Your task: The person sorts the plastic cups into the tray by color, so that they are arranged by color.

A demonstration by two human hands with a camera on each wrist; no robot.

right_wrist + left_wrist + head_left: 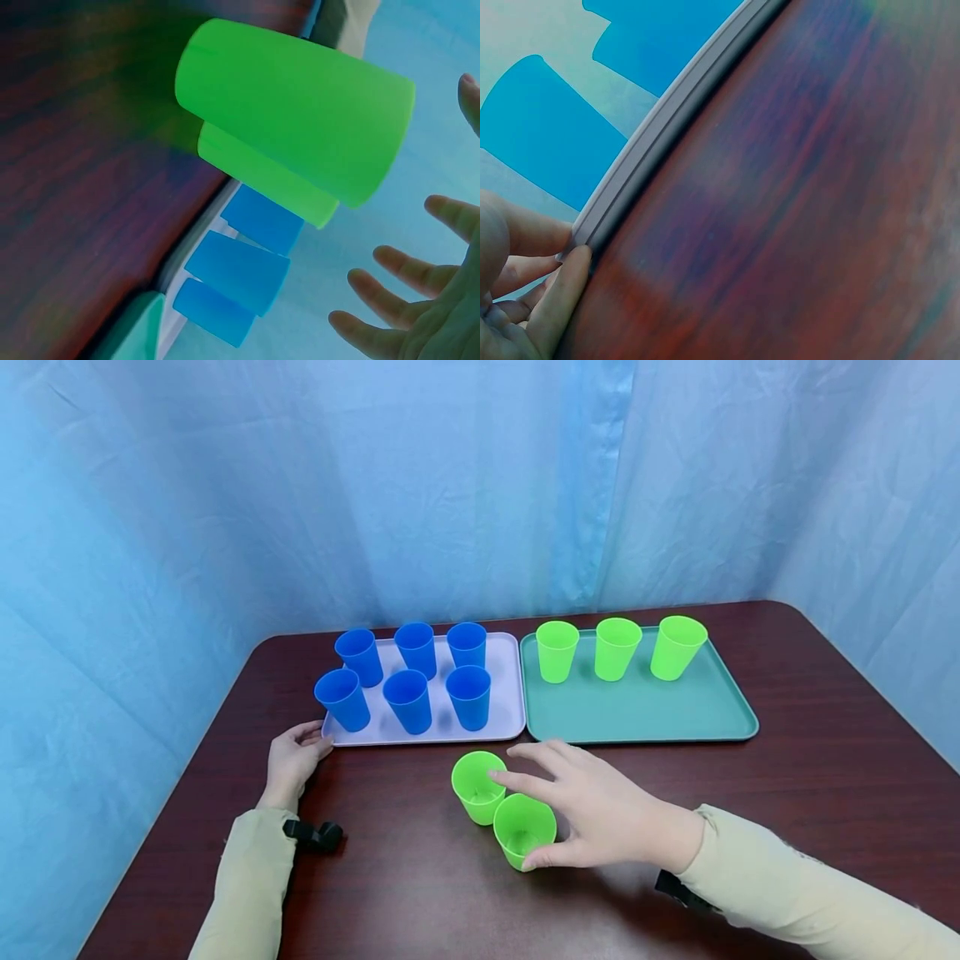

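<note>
Now, step: grasp near green cup point(523, 831).
Right hand point(600, 814): fingers spread, loosely around cup, not yet closed.
Cup: on surface point(825, 760), touching second green cup point(477, 786).
Left hand point(292, 760): fingertips steadying lilac tray point(504, 693).
Advice: close squarely, lift straight, avoid nudging neighbour.

Two green cups point(300, 142) stand on the dark table point(67, 202), the spread hand point(427, 300) just beside them.

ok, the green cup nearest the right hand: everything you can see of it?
The near green cup is bright green, plastic-looking, tapered with a plain open rim, and looks empty. It stands upright on the dark wood table, in front of both trays, close against a second green cup. The right hand spreads beside and above it with straight fingers, thumb at its near side; actual contact cannot be confirmed.
</note>
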